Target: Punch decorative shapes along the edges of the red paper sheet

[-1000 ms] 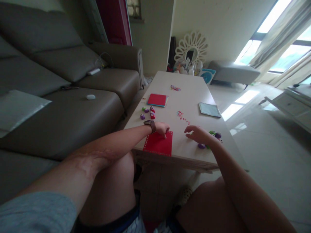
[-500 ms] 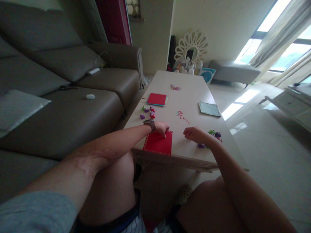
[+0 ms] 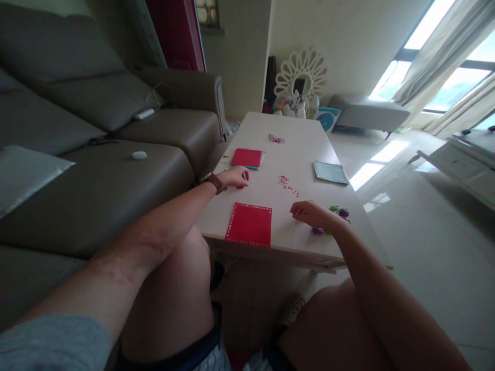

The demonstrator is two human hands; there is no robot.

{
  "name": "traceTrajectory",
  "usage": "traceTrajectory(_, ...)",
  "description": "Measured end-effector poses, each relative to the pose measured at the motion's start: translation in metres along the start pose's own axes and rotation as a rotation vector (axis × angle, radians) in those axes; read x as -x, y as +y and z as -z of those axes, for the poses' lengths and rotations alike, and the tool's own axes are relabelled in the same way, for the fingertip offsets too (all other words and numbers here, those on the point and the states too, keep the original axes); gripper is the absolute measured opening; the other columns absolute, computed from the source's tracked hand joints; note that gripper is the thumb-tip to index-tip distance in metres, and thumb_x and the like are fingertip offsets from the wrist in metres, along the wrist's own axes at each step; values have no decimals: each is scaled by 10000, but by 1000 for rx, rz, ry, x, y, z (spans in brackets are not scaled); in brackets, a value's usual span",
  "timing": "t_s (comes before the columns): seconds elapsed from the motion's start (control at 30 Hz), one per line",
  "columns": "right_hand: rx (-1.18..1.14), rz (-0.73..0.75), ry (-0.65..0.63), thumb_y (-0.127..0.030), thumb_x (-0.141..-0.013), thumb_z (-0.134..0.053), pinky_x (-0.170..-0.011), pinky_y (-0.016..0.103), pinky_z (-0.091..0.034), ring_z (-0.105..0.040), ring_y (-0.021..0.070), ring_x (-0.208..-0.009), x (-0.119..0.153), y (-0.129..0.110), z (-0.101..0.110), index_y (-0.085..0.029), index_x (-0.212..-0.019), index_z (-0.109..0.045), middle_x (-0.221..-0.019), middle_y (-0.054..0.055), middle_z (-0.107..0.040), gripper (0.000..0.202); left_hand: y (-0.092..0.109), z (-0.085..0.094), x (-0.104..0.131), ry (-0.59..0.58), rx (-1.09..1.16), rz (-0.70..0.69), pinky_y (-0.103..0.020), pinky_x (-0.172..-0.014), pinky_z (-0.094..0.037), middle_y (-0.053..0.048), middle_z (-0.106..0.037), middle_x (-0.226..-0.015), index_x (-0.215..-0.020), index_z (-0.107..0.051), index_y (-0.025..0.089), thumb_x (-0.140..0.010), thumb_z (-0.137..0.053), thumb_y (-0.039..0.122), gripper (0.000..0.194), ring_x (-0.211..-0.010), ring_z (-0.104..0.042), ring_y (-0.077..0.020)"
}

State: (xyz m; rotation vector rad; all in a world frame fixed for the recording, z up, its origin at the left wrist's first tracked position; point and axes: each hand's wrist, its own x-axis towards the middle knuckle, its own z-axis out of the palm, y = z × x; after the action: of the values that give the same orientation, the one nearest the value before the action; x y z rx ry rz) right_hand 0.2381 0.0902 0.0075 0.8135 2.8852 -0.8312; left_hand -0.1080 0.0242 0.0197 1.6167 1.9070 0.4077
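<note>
My left hand (image 3: 234, 176), with a watch on its wrist, hovers low over a cluster of small craft punches, its fingers bent and closed. It hides most of the cluster; a bit of a red punch (image 3: 240, 187) shows below it. What the fingers hold, if anything, is hidden. A red sheet of paper (image 3: 251, 226) with small punched holes along its edges lies flat at the table's near edge. My right hand (image 3: 304, 212) rests on the table right of the sheet, fingers curled, contents hidden. Beside it are green, purple and red punches (image 3: 338, 212) with eyes.
Red paper bits (image 3: 286, 184) lie mid-table, and a colourful confetti pile (image 3: 276, 138) sits farther back. A stack of coloured paper (image 3: 246, 157) is at the left; a pale sheet with a patterned border (image 3: 330, 172) lies at the right edge. A sofa (image 3: 154, 170) flanks the table (image 3: 297, 154).
My left hand has left the red sheet and moved away from me and leftward to the punches, uncovering the sheet. My right hand has stayed nearly still. The view has shifted slightly.
</note>
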Motion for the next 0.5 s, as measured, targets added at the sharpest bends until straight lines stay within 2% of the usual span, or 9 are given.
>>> traceTrajectory(0.1, -24, 10, 15, -163, -830, -584, -712, 287, -545, -712, 185, -775, 2, 0, 1, -228, -905, -722, -870, 69, -774, 170, -34, 20, 8, 69, 12, 89, -255, -641, -448, -43, -688, -834, -919, -675, 154, -632, -785, 220, 315, -749, -625, -180)
traceTrajectory(0.23, -44, 49, 36, -155, -824, -594, -706, 290, -550, -716, 184, -772, 3, 0, 1, -233, -898, -721, -873, 63, -776, 167, -65, 26, 13, 100, 16, 168, -240, -699, -453, -19, -692, -796, -815, -681, 165, -532, -780, 153, 300, -826, -632, -200)
traceTrajectory(0.37, -43, 43, 43, -150, -822, -605, -663, 273, -536, -706, 170, -728, 0, -1, 0, -228, -886, -720, -831, 51, -773, 153, -78, 20, 9, 73, 55, 214, -244, -658, -446, -9, -680, -751, -845, -692, 156, -542, -763, 169, 311, -750, -621, -189)
traceTrajectory(0.5, 0, 49, 34, -142, -818, -595, -671, 276, -528, -707, 171, -743, -2, -4, 0, -217, -899, -723, -859, 65, -776, 169, -76, 17, 8, 62, 113, 190, -257, -686, -444, 5, -650, -677, -828, -682, 130, -539, -785, 156, 308, -696, -581, -164)
